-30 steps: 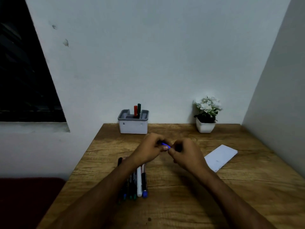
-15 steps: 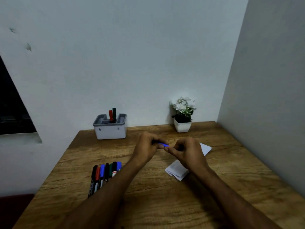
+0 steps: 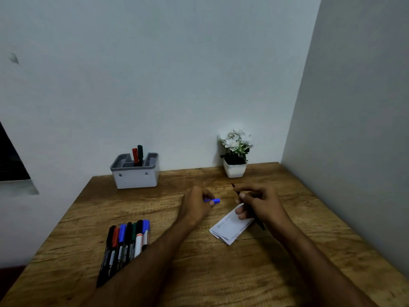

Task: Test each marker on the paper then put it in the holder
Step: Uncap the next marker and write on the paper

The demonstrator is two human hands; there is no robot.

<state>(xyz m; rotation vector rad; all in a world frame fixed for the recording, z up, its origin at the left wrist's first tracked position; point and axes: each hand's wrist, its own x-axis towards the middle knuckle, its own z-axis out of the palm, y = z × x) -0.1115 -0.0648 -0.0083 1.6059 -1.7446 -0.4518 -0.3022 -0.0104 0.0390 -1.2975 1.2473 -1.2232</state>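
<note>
While the left hand (image 3: pixel 195 207) pinches a blue cap (image 3: pixel 213 200), the right hand (image 3: pixel 259 203) grips the uncapped marker (image 3: pixel 252 209) over the paper (image 3: pixel 230 229) mid-tabletop.

free: bare table (image 3: pixel 221 273) between hands and holder (image 3: pixel 135 173) | obstacles: marker row (image 3: pixel 126 242) front-left; folded paper (image 3: pixel 230 229) under right hand (image 3: pixel 261 204); flower pot (image 3: pixel 235 168) at back; wall (image 3: pixel 354 129) close right
</note>
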